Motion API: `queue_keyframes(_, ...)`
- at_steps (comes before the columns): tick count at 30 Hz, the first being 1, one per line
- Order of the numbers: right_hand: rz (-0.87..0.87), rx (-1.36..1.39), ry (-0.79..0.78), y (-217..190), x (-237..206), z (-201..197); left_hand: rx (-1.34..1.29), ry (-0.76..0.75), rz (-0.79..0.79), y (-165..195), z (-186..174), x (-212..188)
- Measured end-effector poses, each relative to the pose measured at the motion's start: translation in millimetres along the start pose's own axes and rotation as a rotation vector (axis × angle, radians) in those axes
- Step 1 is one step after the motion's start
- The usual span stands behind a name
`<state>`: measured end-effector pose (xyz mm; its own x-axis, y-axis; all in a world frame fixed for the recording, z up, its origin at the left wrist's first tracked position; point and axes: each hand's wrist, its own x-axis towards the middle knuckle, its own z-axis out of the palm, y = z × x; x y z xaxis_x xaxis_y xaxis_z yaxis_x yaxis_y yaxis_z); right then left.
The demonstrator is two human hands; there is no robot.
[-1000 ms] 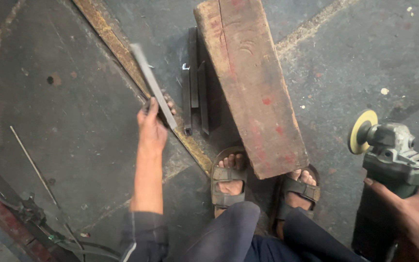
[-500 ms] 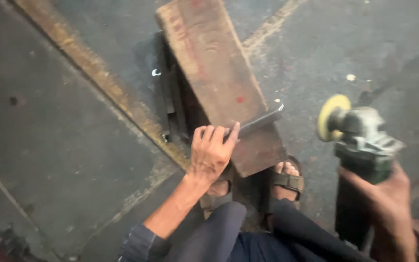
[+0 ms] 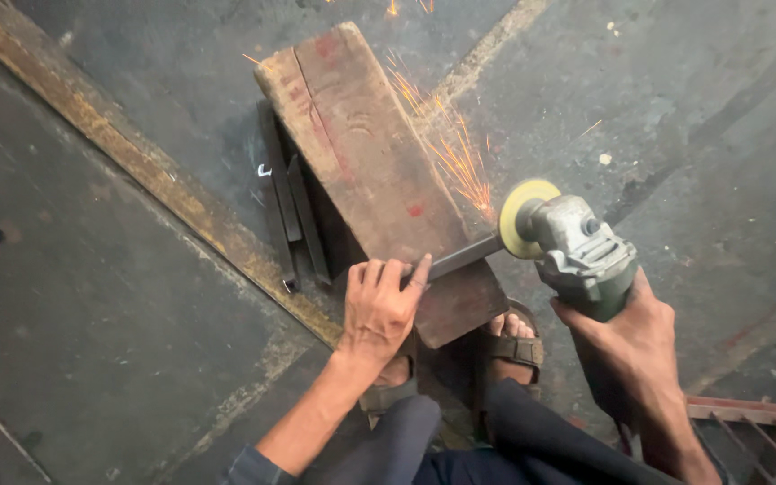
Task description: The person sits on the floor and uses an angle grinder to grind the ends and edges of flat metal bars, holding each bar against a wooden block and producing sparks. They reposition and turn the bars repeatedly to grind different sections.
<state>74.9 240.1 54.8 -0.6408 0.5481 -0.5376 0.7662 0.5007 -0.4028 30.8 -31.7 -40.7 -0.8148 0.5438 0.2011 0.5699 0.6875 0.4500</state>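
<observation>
Under the left hand [image 3: 379, 307] sits the near end of a worn wooden block [image 3: 365, 171], and that hand is pressed palm-down, fingers spread and curled over a flat metal strip [image 3: 460, 258], pinning it against the wood. The strip runs out from beneath the fingertips toward the right hand, its free end poking past the block's edge. Over on the right hand [image 3: 635, 337], the grip is wrapped firmly round the body of an angle grinder [image 3: 577, 247], grey-headed with a green casing, held just beside the block. Its yellow-backed disc [image 3: 521, 216] is touching the tip of the strip, and sparks [image 3: 455, 148] are flying, an orange spray fanning away from both hands, up across the far side of the wood and onto the floor beyond.

Just beyond the left hand's knuckles, on the side away from the grinder, a few more dark metal strips [image 3: 296, 216] lie tucked alongside the block, resting on the concrete floor [image 3: 119, 341]. Between the two wrists, close to the body, two sandalled feet [image 3: 505, 346] are planted, toes right at the block's near edge, one foot partly hidden under the left wrist. A rusty yellowed metal band [image 3: 136, 162] runs diagonally across the floor, passing beyond the left forearm.
</observation>
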Motion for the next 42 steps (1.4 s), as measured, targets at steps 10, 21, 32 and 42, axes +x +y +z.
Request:
queue_keyframes(10,0.01,0.011,-0.039,-8,3,-5,0.022,0.019,-0.011,1,1,0)
queue_keyframes(21,0.044,-0.032,-0.019,2,6,-4,-0.003,0.005,-0.016,0,0,1)
queue_keyframes(32,0.025,-0.029,-0.01,5,6,-1,0.002,-0.003,-0.022,1,0,-1)
queue_keyframes(42,0.018,-0.01,-0.007,15,7,2,0.024,0.001,-0.02,2,1,-2)
